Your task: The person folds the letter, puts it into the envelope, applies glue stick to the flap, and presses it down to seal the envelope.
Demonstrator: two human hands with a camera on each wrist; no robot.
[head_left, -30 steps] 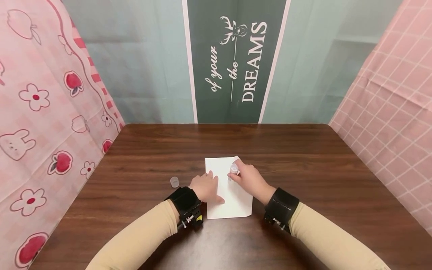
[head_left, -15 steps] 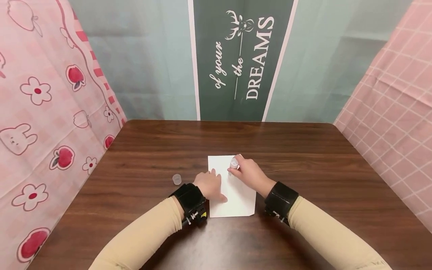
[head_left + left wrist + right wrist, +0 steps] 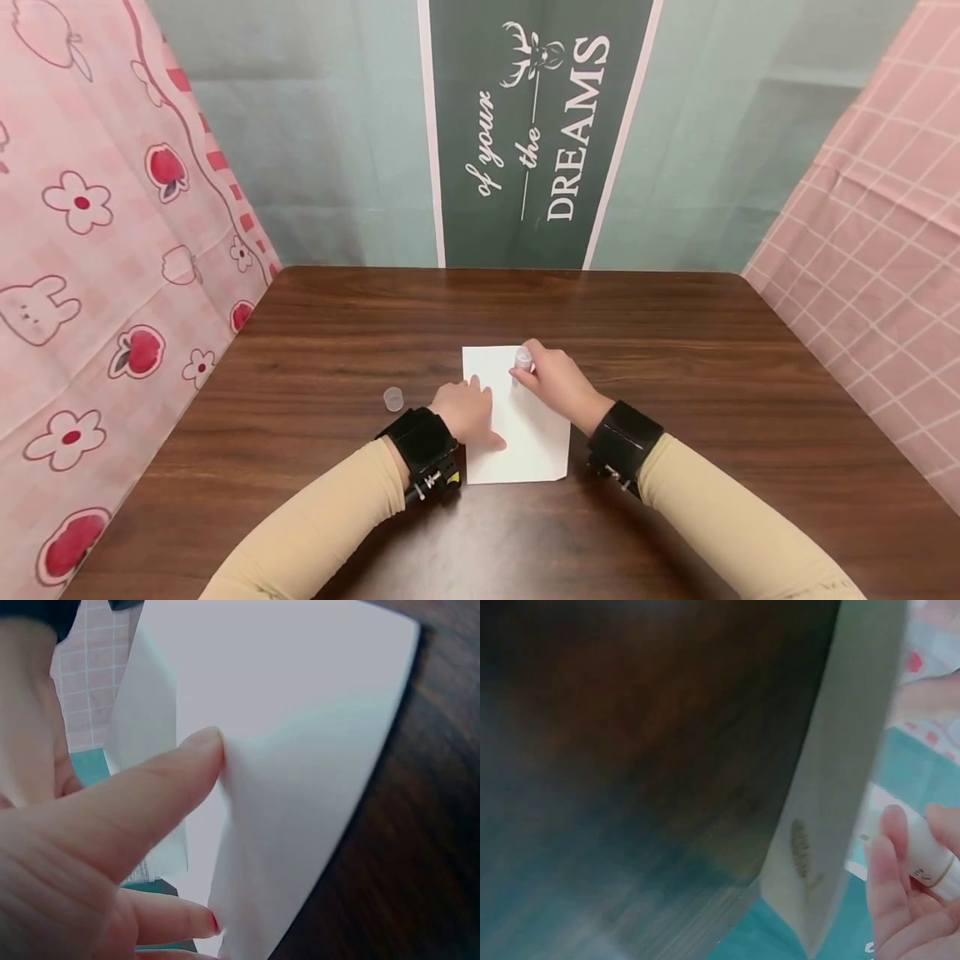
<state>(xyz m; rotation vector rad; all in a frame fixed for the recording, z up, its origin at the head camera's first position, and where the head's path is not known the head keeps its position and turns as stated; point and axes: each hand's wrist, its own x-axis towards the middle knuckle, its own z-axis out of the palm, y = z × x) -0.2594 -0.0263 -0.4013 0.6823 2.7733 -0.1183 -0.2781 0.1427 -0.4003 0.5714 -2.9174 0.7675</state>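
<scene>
A white sheet of paper (image 3: 528,446) lies on the table under both hands. Fingers spread, my left hand (image 3: 463,412) presses flat on its left side. In the left wrist view the thumb (image 3: 180,761) rests on the paper's surface. My right hand (image 3: 561,385) grips a white glue stick (image 3: 522,360) between thumb and fingers, over the paper's upper right part. The right wrist view shows the glue stick (image 3: 928,859) with small print on its barrel; whether its tip touches the paper is hard to see. A translucent cap (image 3: 393,399) lies left of my left hand.
The dark wooden table (image 3: 337,317) extends around the paper on all sides. Beyond its far edge hangs a green cloth (image 3: 517,242) with lettering. Pink patterned cloths (image 3: 150,250) hang at the left and right.
My right hand has shifted the glue stick slightly away from me and to the right over the paper. My left hand keeps its place on the sheet. The head view has moved a little.
</scene>
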